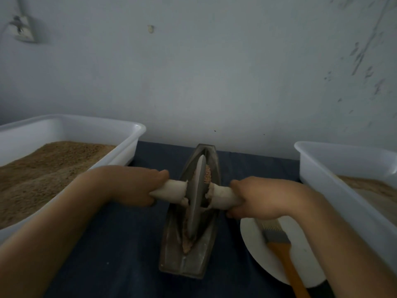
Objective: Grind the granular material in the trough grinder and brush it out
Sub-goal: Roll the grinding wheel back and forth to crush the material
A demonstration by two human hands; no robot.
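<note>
A boat-shaped metal trough grinder lies lengthwise on the dark blue table in the middle of the view. Its grey grinding wheel stands upright in the groove, on a pale axle handle that sticks out to both sides. My left hand grips the left end of the handle and my right hand grips the right end. Brownish granular material lies in the groove beyond the wheel, and finer ground material lies in front of it.
A white tub of brown granular material stands at the left. A second white tub stands at the right. A brush with an orange handle lies on a white plate near my right forearm. A grey wall rises behind.
</note>
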